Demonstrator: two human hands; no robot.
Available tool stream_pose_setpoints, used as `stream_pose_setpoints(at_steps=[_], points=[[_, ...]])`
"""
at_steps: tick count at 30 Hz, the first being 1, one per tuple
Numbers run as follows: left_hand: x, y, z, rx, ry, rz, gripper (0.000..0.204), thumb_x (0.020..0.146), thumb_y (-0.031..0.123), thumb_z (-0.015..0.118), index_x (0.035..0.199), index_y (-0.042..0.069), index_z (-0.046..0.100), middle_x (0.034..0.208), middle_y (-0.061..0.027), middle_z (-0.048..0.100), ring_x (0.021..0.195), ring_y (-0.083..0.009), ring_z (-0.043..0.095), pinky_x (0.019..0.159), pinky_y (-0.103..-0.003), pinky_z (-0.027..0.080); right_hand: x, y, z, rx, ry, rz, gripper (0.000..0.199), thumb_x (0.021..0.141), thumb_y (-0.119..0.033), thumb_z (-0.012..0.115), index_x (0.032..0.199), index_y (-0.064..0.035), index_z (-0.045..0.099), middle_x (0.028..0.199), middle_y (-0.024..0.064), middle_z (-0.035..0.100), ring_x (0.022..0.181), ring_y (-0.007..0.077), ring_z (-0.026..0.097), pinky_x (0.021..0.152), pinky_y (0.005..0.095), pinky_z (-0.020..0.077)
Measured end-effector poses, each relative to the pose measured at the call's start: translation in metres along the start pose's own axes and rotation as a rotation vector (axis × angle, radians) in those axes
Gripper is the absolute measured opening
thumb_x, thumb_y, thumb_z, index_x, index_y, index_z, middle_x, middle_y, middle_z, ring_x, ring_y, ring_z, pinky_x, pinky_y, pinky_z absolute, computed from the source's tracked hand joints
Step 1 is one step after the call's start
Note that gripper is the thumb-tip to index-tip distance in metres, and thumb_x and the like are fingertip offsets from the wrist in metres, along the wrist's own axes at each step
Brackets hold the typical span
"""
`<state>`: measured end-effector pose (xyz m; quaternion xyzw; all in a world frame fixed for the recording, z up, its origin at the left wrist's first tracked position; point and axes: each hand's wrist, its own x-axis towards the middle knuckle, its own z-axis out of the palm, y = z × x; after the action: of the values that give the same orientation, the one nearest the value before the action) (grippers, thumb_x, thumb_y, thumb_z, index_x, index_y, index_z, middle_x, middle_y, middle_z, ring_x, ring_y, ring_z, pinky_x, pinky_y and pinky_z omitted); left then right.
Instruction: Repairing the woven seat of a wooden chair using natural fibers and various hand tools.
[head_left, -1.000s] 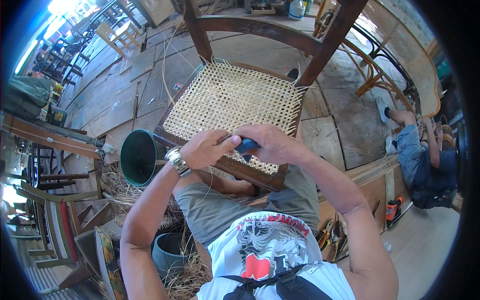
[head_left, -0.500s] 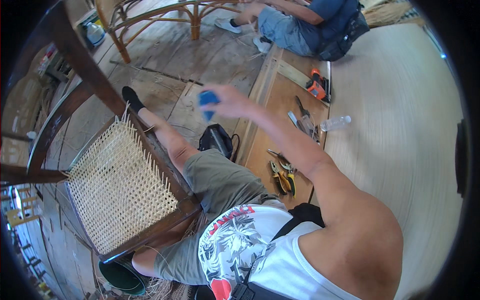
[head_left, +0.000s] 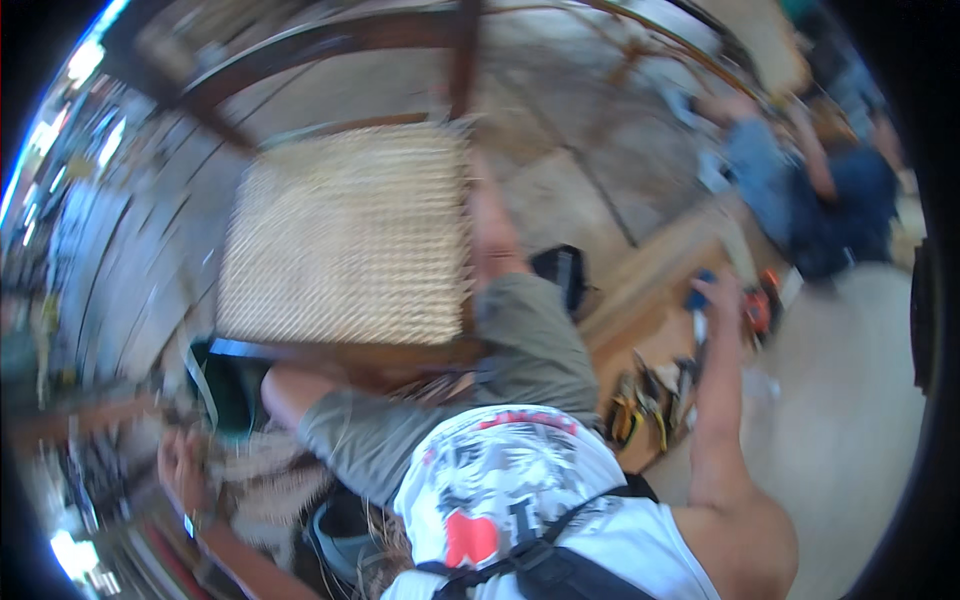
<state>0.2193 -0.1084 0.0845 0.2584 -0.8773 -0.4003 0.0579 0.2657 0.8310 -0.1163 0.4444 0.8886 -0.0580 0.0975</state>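
Straw-coloured strands [head_left: 265, 480]: your left hand [head_left: 180, 465] sits among them, low left; blur hides its grip.
Cane seat [head_left: 345, 235]: centre, untouched.
Right hand [head_left: 722, 295]: curled round a blue-handled tool [head_left: 699, 298], out over the wooden bench [head_left: 650, 300].

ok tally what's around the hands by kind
Woven-seat chair: 1
Blue-handled tool in the right hand: 1
Green bucket near the left hand: 1
Heap of hand tools, too blurred to count singly: 1
Total: 4
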Motion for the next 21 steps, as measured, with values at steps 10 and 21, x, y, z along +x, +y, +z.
stream_pose_setpoints(at_steps=[10, 21], points=[[-0.145, 0.137, 0.224, -0.783, -0.426, 0.012, 0.013, 0.098, 0.016, 0.065, 0.105, 0.009, 0.057, 0.091, -0.0081, 0.075, 0.056, 0.0003, 0.048, 0.045, -0.017, 0.033, -0.290, -0.338, -0.045, 1.514, -0.920, -1.051, 0.044, 0.102, -0.016, 0.055, 0.142, -0.0028, 0.044, 0.113, 0.0083, 0.064, 0.092, 0.0176, 0.064, 0.090, 0.0318, 0.0503], [-0.031, -0.025, 0.084, -1.050, 0.126, -0.259, 0.014, 0.096, 0.018, 0.068, 0.099, 0.005, 0.062, 0.105, -0.0146, 0.073, 0.044, -0.0031, 0.041, 0.037, -0.019, 0.030, -0.143, -0.322, -0.092, 0.530, -0.772, -1.067, 0.014, 0.090, -0.016, 0.071, 0.085, -0.0036, 0.070, 0.074, -0.0060, 0.059, 0.074, 0.0037, 0.053, 0.065, 0.0228, 0.0422]])
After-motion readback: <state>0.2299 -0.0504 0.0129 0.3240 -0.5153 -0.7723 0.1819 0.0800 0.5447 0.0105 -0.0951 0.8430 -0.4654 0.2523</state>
